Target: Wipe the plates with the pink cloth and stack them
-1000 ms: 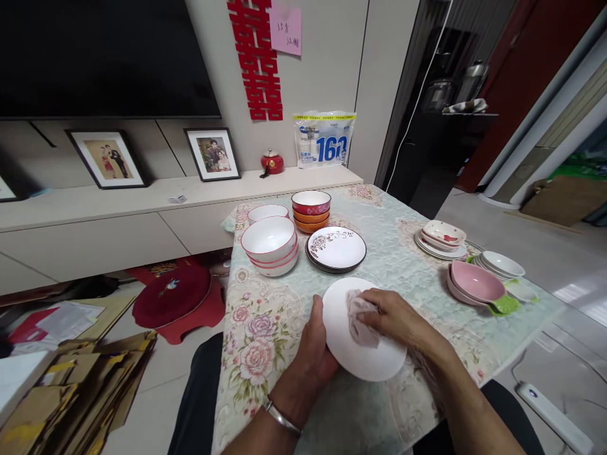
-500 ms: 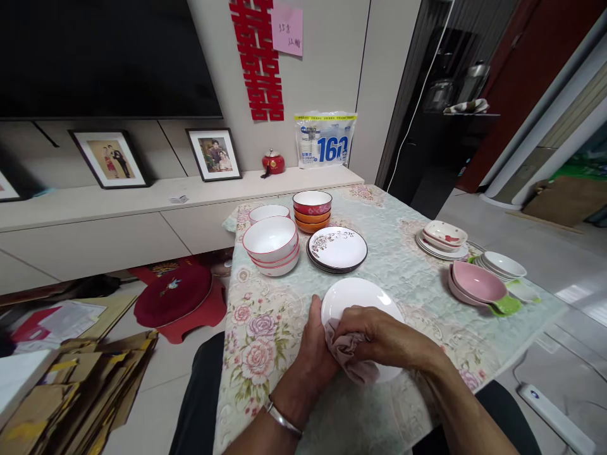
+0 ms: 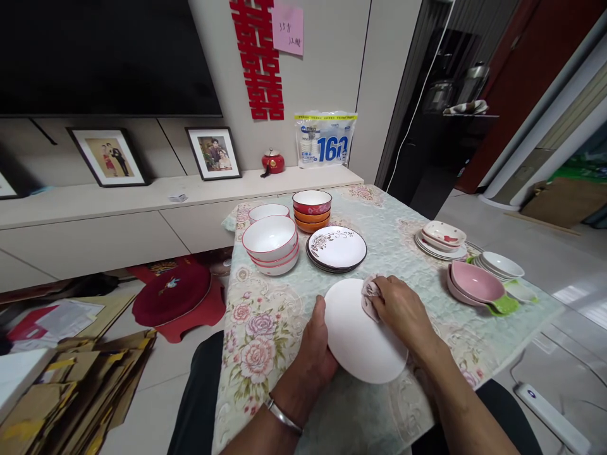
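Note:
A plain white plate [image 3: 363,344] is held above the near part of the table, tilted toward me. My left hand [image 3: 317,344] grips its left edge, thumb along the rim and fingers hidden underneath. In my right hand [image 3: 401,309] is a bunched pinkish-grey cloth [image 3: 372,298], pressed on the plate's far right rim. Just beyond lies a stack of dark-rimmed plates [image 3: 337,248] with a brown flower pattern. Left of that stack are nested white bowls with red rims [image 3: 271,243]. Behind them stand red and orange bowls [image 3: 312,212].
On the table's right side are pink bowls [image 3: 477,284] with a green handle, small white bowls [image 3: 500,264], and patterned dishes on plates [image 3: 443,235]. A flowered cloth [image 3: 265,328] covers the table. A red stool [image 3: 177,300] and flattened cardboard [image 3: 90,385] are on the left floor.
My right hand has moved the cloth from the plate's near left area to its far right rim. More of the plate's face shows. My left hand keeps its hold.

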The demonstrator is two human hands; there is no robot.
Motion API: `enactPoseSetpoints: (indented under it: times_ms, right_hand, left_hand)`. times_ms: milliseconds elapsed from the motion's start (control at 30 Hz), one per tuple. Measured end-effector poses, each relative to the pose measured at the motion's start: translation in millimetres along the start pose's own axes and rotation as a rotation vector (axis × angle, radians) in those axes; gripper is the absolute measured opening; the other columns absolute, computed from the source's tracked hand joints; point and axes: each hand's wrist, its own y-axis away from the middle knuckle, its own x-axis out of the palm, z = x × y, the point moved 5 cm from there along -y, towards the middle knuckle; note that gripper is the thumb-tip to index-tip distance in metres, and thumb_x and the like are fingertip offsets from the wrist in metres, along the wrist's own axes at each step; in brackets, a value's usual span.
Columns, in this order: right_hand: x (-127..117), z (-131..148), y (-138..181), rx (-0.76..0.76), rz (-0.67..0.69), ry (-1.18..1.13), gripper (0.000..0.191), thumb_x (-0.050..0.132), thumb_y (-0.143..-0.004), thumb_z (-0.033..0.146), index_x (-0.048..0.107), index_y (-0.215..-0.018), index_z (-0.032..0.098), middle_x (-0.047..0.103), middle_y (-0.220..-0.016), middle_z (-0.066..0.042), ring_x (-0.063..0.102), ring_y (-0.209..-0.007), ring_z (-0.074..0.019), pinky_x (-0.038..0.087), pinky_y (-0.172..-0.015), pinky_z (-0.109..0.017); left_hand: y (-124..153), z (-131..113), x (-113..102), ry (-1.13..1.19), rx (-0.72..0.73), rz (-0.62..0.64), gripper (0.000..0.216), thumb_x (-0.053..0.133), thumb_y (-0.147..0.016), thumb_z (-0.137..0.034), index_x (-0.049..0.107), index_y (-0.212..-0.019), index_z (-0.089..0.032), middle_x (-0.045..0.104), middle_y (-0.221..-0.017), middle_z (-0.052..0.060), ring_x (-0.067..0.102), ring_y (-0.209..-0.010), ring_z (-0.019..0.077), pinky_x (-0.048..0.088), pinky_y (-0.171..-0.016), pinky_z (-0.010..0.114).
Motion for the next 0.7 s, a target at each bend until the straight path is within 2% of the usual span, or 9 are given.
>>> enactPoseSetpoints:
  times_ms: [100, 200, 333, 433, 533, 700]
  right_hand:
    - [4, 8, -2, -0.012, -0.083, 0.026, 0.019, 0.048, -0.093, 0.014, 0.065, -0.102, 0.014, 0.062, -0.097, -0.015, 0.057, -0.093, -0.0282, 0.04, -0.074, -0.034]
    - [8, 31, -2, -0.211, -0.143, -0.157, 0.028, 0.047, -0.095, 0.013, 0.064, -0.117, 0.015, 0.061, -0.105, -0.015, 0.055, -0.1, -0.0269, 0.044, -0.083, -0.035]
    - [6, 58, 8, -0.493, -0.093, -0.397, 0.034, 0.049, -0.095, 0.013, 0.061, -0.127, 0.02, 0.059, -0.109, -0.011, 0.053, -0.101, -0.0241, 0.046, -0.087, -0.036]
    - [2, 69, 17, -0.596, -0.048, -0.458, 0.035, 0.05, -0.095, 0.012, 0.062, -0.126, 0.024, 0.059, -0.105, -0.008, 0.053, -0.098, -0.0229, 0.047, -0.085, -0.035]
    - [0, 62, 16, -0.527, -0.08, -0.442, 0.035, 0.05, -0.095, 0.013, 0.062, -0.126, 0.022, 0.059, -0.106, -0.009, 0.055, -0.1, -0.0234, 0.047, -0.087, -0.035]
    - [3, 25, 5, -0.227, -0.152, -0.163, 0.031, 0.049, -0.095, 0.014, 0.064, -0.122, 0.013, 0.06, -0.103, -0.014, 0.056, -0.097, -0.0276, 0.047, -0.082, -0.037]
  left_hand:
    - [1, -1, 2, -0.001, 0.01, 0.015, 0.055, 0.045, -0.096, -0.051, 0.064, -0.126, -0.008, 0.078, -0.101, 0.016, 0.071, -0.103, 0.03, 0.053, -0.093, 0.042]
    - [0, 0, 2, 0.009, 0.006, 0.053, 0.054, 0.046, -0.096, -0.05, 0.064, -0.128, -0.011, 0.078, -0.101, 0.015, 0.071, -0.102, 0.0295, 0.053, -0.094, 0.042]
    - [-4, 1, -2, 0.033, -0.003, 0.064, 0.057, 0.049, -0.094, -0.053, 0.062, -0.129, -0.01, 0.078, -0.098, 0.014, 0.072, -0.1, 0.0287, 0.052, -0.094, 0.04]
    - [-5, 2, -2, 0.046, -0.001, 0.117, 0.063, 0.048, -0.093, -0.059, 0.062, -0.131, -0.012, 0.078, -0.099, 0.014, 0.072, -0.099, 0.0284, 0.052, -0.093, 0.039]
    - [-3, 3, 0, 0.04, -0.012, 0.119, 0.064, 0.047, -0.092, -0.061, 0.062, -0.131, -0.012, 0.078, -0.097, 0.013, 0.072, -0.095, 0.0286, 0.052, -0.09, 0.039]
    - [3, 2, 6, 0.012, -0.027, 0.1, 0.06, 0.04, -0.097, -0.055, 0.065, -0.127, -0.009, 0.078, -0.099, 0.015, 0.073, -0.094, 0.0285, 0.053, -0.088, 0.038]
